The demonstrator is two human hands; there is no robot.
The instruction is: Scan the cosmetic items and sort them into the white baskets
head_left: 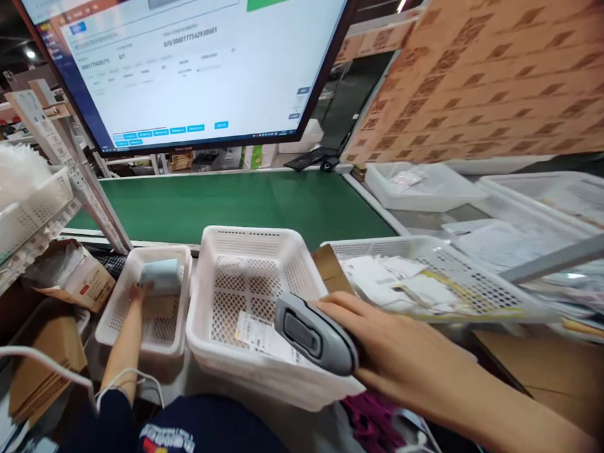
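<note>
Two white perforated plastic baskets (269, 381) sit lower centre and left; inside the left one, our left hand (137, 291), grip unclear, meets a pale-blue packet (165, 275), probably light, soft, best held edgewise; our right hand (381, 326) clasps a stiff-looking grey plastic scanner (311, 333).

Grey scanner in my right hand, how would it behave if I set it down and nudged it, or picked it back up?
The grey scanner is probably stiff, since its casing looks like hard moulded plastic. Its rounded edges suggest it might rock or swivel when nudged. It's likely fairly light, as your right hand alone holds it up.
</note>
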